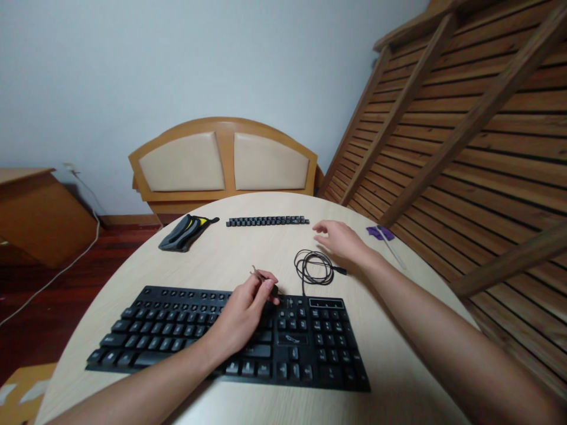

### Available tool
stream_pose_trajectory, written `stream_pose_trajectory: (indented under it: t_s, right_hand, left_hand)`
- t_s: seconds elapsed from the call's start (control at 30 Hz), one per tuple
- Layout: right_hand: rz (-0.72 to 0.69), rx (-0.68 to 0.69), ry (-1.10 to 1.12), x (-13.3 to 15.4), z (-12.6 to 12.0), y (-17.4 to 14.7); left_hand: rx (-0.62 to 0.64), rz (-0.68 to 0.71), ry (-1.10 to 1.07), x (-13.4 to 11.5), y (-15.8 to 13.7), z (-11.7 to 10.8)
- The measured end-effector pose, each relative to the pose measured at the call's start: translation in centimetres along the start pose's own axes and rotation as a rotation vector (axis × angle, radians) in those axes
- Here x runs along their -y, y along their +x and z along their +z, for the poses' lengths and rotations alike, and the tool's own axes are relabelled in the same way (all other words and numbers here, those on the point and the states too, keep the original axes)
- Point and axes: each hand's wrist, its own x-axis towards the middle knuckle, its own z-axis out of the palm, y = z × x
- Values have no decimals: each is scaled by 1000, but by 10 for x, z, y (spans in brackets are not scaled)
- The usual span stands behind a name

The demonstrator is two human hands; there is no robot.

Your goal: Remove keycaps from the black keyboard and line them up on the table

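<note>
A black keyboard [261, 350] lies across the near side of the table, its top two rows showing bare key stems. My left hand [248, 307] is closed over the keyboard's upper middle. It grips a small tool with thin prongs [254, 271]; a dark part shows by the fingertips, and the rest is hidden in the fingers. Farther back, removed black keycaps [267, 221] stand lined up in a row. My right hand [339, 237] hovers just off the right end of that row, thumb and fingers apart, with nothing visible between them.
The keyboard's coiled black cable [315, 268] lies behind it, below my right wrist. A grey, black and yellow folded cloth item [186, 233] sits at the back left. On the right are a purple cloth [379, 232] and a thin stick-like brush [393, 251]. Wooden slats [443, 177] lean beyond the table [133, 265].
</note>
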Motion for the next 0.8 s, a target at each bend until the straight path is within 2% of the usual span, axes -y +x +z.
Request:
stream_pose_trajectory:
  t_s: [0.07, 0.17, 0.33, 0.4, 0.5, 0.8]
  right_hand:
    - [-69, 42, 30, 20, -5, -26]
    - [-247, 162, 151, 46, -8, -67]
    - [-344, 337, 317, 63, -14, -114]
    - [-365, 409, 363, 63, -17, -121]
    - [-353, 441, 391, 61, -16, -124]
    - [-366, 336, 396, 67, -3, -123]
  left_hand:
    - [9, 8, 4, 0, 0, 0]
    - [15, 25, 29, 1, 0, 0]
    - [5, 35, 52, 1, -1, -1]
    - [2, 33, 50, 1, -1, -1]
    - [9, 26, 57, 0, -1, -1]
    - [-7, 38, 89, -11, -7, -1]
